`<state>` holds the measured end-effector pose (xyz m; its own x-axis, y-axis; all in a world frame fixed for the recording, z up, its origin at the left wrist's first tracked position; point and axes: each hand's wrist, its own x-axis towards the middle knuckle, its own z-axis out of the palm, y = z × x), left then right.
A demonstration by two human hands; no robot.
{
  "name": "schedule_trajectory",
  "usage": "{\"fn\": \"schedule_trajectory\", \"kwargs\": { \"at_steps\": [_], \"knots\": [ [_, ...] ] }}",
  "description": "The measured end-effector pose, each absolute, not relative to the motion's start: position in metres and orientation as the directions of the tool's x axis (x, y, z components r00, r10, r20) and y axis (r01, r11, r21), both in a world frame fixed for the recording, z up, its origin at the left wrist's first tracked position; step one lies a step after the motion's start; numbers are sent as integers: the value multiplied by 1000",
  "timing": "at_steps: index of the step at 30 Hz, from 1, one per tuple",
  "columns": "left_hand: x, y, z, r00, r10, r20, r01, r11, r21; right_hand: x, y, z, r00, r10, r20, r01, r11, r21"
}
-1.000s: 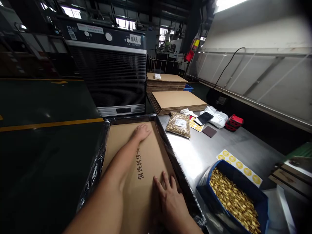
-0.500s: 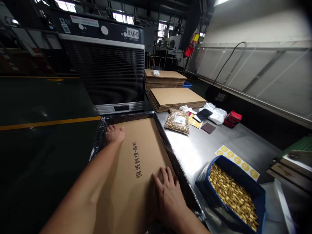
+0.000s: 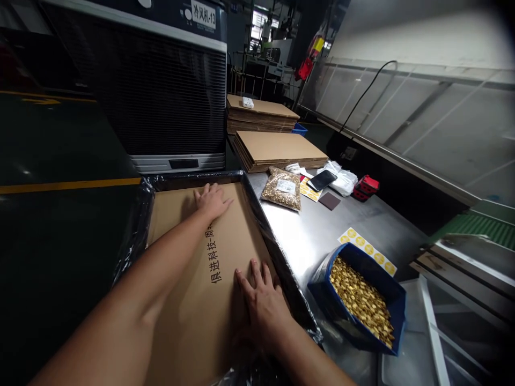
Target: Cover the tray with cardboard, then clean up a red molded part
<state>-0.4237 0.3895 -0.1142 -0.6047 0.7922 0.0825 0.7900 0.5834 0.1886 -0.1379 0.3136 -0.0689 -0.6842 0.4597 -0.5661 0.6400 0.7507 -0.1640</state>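
Observation:
A flat cardboard sheet printed with black Chinese characters lies inside a box lined with black plastic film. Near the sheet's far end, my left hand rests on the cardboard with its fingers spread. My right hand lies on the nearer right part of the sheet, fingers apart and close to the box's right wall. Neither hand holds anything. Whatever is under the sheet is hidden.
On the metal table are a blue bin of small brass-coloured parts, a bag of similar parts, a phone, a sticker sheet and stacked cardboard. An air cooler stands beyond the box.
My left hand has moved from the sheet's far left edge inward to its far middle, now partly covering the printing. My right hand stays at nearly the same spot. The view has shifted slightly.

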Motion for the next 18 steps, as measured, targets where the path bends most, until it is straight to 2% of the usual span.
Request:
{"fn": "schedule_trajectory", "kwargs": {
  "at_steps": [3,12,18],
  "knots": [
    [-407,404,-121,-550,833,61,823,528,211,-135,313,-70,-690,466,-553,646,742,-180],
    [-384,424,-134,-547,837,32,820,528,222,-130,315,-95,-742,454,-494,610,763,-216],
    [-339,410,-112,-586,810,17,795,571,206,-134,315,-101,-717,479,-506,644,734,-218]
  ]
}}
